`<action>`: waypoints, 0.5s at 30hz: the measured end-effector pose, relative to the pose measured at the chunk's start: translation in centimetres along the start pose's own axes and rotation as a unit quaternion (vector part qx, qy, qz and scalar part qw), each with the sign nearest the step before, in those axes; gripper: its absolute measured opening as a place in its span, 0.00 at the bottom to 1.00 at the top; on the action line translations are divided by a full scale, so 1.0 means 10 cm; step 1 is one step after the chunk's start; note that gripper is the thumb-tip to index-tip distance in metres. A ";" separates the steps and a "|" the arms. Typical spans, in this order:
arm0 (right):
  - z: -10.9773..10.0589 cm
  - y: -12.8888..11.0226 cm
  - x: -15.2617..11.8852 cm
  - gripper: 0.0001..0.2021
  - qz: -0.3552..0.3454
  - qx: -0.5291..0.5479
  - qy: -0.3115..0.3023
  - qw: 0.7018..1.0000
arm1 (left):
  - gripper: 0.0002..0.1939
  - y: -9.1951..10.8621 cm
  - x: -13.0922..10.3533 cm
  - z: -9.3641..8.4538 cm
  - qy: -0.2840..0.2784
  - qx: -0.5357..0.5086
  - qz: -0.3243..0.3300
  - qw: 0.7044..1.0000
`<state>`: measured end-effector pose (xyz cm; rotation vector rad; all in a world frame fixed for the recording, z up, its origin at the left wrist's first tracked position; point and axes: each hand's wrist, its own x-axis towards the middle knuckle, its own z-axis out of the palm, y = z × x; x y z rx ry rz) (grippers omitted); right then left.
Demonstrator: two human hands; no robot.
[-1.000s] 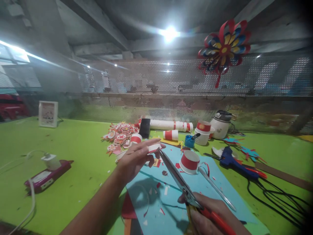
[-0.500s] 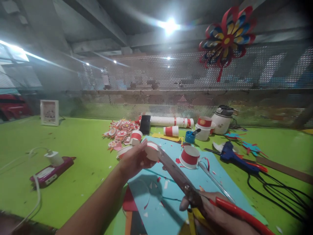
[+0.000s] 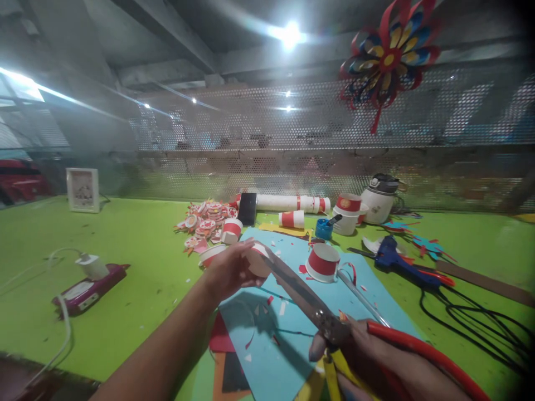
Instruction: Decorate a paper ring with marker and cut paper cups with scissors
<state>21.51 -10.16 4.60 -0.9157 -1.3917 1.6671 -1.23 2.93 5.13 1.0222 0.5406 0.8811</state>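
My left hand (image 3: 229, 268) pinches a small piece of a white-and-red paper cup (image 3: 259, 262), its fingers curled behind it. Large scissors (image 3: 297, 289) with red and yellow handles are gripped in my right hand (image 3: 376, 351). The blade tips lie against the right edge of the cup piece; whether they bite into it I cannot tell. Below both hands is a light blue sheet (image 3: 288, 342) scattered with red and white paper scraps. A cut-down red-and-white cup (image 3: 323, 263) rests on the sheet, right of the blades.
Beyond my left hand are a pile of red-and-white paper discs (image 3: 209, 214) and a phone (image 3: 247, 209). A blue jar (image 3: 323, 229) stands behind the cup. To the right lie a blue glue gun (image 3: 397, 264) and its black cable; at left, a purple power strip (image 3: 90, 289).
The scissor blades look closer together and have shifted slightly left. The red handle has swung a little. My left hand still holds the cup piece in nearly the same spot.
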 end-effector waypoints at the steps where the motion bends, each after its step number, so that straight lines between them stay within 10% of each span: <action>1: 0.00 -0.01 0.00 0.27 0.026 0.035 -0.018 0.999 | 0.17 0.00 0.00 0.00 -0.015 0.001 0.000 1.000; 6: -0.08 -0.01 0.00 0.30 0.103 0.073 -0.050 0.991 | 0.18 -0.02 0.00 -0.03 -0.059 0.003 0.002 0.998; 15: -0.27 0.44 0.16 0.35 0.010 -0.037 -0.004 0.999 | 0.16 -0.02 -0.02 0.01 -0.075 -0.010 0.012 0.997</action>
